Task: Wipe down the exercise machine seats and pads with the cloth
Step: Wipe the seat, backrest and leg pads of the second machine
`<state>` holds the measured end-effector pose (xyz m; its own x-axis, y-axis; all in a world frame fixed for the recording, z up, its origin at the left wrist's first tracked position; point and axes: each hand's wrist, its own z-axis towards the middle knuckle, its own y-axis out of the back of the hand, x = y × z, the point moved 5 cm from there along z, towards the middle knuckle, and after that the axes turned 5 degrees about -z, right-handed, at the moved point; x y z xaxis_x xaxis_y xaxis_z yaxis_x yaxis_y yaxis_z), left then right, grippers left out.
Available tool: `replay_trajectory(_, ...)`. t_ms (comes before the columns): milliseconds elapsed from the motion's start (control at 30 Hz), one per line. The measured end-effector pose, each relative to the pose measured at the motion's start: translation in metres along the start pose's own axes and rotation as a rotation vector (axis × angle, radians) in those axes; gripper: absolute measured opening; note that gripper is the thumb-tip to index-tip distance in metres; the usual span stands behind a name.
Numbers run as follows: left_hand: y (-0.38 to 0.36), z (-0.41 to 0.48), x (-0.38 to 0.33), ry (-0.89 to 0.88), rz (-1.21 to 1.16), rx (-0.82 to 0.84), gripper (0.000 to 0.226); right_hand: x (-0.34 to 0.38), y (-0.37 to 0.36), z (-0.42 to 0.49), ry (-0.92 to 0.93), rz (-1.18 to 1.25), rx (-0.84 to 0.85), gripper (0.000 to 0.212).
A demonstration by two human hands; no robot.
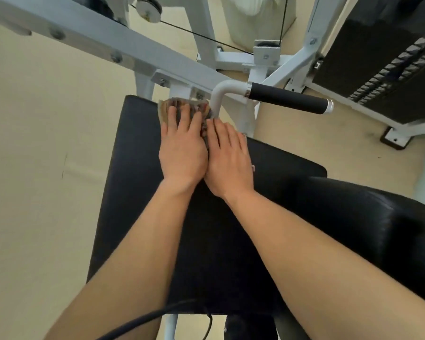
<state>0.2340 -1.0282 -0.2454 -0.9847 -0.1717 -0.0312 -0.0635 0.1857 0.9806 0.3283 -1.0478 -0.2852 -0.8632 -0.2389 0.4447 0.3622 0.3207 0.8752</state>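
Note:
A black padded seat (138, 192) of the white exercise machine fills the middle of the view. A patterned brown and grey cloth (179, 104) lies flat near the seat's far edge. My left hand (182, 146) presses flat on the cloth with fingers spread. My right hand (227, 158) lies flat beside it, touching it, with its fingertips on the cloth's right part. Most of the cloth is hidden under both hands. A second black pad (368, 229) sits at the right, lower in the view.
A white bent bar with a black foam handle (287, 98) sticks out just right of the cloth. The white frame beam (123, 40) runs across behind the seat. A black weight stack (388, 67) stands at the far right. Beige floor surrounds the machine. A black cable (142, 320) crosses the bottom.

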Motion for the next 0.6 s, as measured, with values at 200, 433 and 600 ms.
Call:
replay_trajectory(200,-0.031,-0.056,-0.001,-0.06,0.012,-0.021,0.058,-0.007,-0.036,-0.067,-0.225,-0.056,-0.009,0.08)
replay_trajectory(433,-0.045,-0.146,0.023,-0.108,0.014,-0.012,0.058,0.017,-0.069,-0.155,-0.292,-0.014,-0.012,0.07)
replay_trajectory(600,-0.059,-0.221,0.039,-0.092,-0.08,0.004,0.058,0.035,-0.101,-0.232,-0.314,0.001,-0.009,0.07)
